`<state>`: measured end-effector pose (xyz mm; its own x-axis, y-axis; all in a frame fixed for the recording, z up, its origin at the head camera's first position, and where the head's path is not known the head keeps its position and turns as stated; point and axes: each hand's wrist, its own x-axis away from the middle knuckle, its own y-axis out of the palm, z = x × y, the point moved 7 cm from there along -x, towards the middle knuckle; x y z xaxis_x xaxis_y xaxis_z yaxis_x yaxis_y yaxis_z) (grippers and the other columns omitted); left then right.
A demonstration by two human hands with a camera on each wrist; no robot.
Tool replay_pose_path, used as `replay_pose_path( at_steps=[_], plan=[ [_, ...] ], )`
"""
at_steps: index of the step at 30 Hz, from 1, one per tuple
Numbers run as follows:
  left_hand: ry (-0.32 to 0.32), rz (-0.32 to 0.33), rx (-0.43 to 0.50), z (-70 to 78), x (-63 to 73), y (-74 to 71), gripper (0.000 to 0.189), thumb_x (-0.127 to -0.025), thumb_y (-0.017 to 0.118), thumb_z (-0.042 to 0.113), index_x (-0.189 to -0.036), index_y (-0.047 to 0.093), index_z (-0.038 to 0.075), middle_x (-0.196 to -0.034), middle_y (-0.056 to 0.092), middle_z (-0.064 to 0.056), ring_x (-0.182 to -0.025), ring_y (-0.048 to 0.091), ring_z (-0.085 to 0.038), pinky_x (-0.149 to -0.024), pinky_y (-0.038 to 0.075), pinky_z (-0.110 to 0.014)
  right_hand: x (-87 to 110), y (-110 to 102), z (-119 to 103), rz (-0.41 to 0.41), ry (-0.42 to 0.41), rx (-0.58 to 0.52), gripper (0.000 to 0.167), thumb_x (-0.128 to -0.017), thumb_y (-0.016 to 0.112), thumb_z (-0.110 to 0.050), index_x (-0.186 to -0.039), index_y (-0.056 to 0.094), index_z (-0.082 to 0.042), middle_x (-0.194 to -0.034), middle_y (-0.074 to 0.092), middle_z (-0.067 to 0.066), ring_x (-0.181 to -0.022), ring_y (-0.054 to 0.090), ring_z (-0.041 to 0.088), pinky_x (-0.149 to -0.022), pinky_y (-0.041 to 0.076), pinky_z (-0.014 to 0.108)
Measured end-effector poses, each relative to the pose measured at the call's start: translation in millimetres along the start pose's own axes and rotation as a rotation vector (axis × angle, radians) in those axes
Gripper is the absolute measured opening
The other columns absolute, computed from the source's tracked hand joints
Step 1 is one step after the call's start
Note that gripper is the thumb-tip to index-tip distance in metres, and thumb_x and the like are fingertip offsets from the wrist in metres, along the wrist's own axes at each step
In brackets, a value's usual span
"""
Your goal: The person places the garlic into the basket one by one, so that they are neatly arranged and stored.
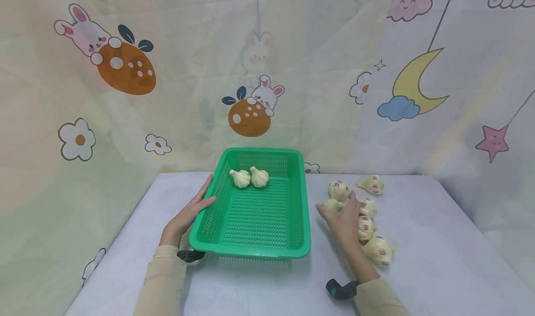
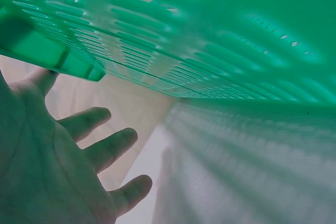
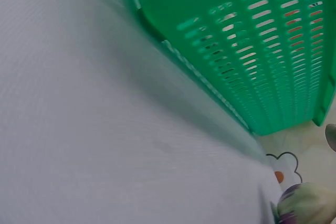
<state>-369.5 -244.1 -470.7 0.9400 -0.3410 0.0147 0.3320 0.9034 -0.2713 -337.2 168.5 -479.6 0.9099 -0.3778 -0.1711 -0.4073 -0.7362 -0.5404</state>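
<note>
A green plastic basket (image 1: 256, 252) stands in the middle of the table with two garlic bulbs (image 1: 241, 178) inside at its back left. My left hand (image 1: 190, 216) holds the basket's left rim, thumb laid over it; in the left wrist view, the other fingers (image 2: 111, 149) spread outside the perforated wall. To the right of the basket, my right hand (image 1: 344, 221) pinches a garlic bulb (image 1: 332, 205) between thumb and fingers. Another bulb (image 1: 338, 190) lies just behind that one. At the right wrist view's lower right edge, a garlic bulb (image 3: 307, 203) shows partly.
Several more garlic bulbs (image 1: 378, 251) lie in a loose row along the right hand's outer side, with one (image 1: 372, 184) farther back. The white table (image 1: 434, 241) meets a printed cloth backdrop (image 1: 192, 74) behind the basket.
</note>
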Motion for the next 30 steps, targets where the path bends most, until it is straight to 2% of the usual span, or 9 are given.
replay_pose_path(
  at_steps=[6,15,23,30],
  plan=[
    [-0.006,0.008,-0.008,-0.3,0.1,-0.2,0.064,-0.1,0.04,0.034,-0.148,0.001,0.049,-0.159,-0.008,0.012,-0.147,-0.01,-0.026,-0.111,0.003,-0.067,4.2,8,4,0.014,-0.012,-0.024,0.112,-0.073,0.081,-0.039,-0.15,0.011,0.004,-0.142,0.023,0.03,-0.133,0.027,0.044,-0.109,0.028,0.058],
    [0.001,0.001,0.007,-0.4,-1.1,-0.4,0.066,-0.1,0.04,0.032,-0.151,0.0,0.043,-0.159,-0.007,0.012,-0.147,-0.01,-0.025,-0.111,0.003,-0.066,4.7,11,8,0.03,-0.024,0.032,0.11,-0.072,0.081,-0.036,-0.149,0.014,0.005,-0.142,0.026,0.032,-0.131,0.03,0.044,-0.107,0.031,0.057],
    [0.008,-0.005,0.023,-2.1,-2.4,-0.7,0.065,-0.1,0.04,0.032,-0.15,0.001,0.047,-0.159,-0.007,0.013,-0.147,-0.009,-0.024,-0.112,0.004,-0.065,0.8,6,15,0.035,-0.018,0.109,0.108,-0.071,0.082,-0.037,-0.149,0.019,0.002,-0.137,0.033,0.029,-0.126,0.037,0.043,-0.104,0.034,0.056],
    [0.01,-0.002,0.015,-3.4,-2.7,-1.2,0.066,-0.1,0.041,0.034,-0.15,0.0,0.044,-0.159,-0.007,0.013,-0.147,-0.009,-0.025,-0.111,0.004,-0.066,2.1,4,11,0.06,-0.101,0.131,0.098,-0.07,0.083,-0.032,-0.144,0.029,0.004,-0.134,0.038,0.027,-0.125,0.037,0.041,-0.105,0.033,0.054]
  ],
)
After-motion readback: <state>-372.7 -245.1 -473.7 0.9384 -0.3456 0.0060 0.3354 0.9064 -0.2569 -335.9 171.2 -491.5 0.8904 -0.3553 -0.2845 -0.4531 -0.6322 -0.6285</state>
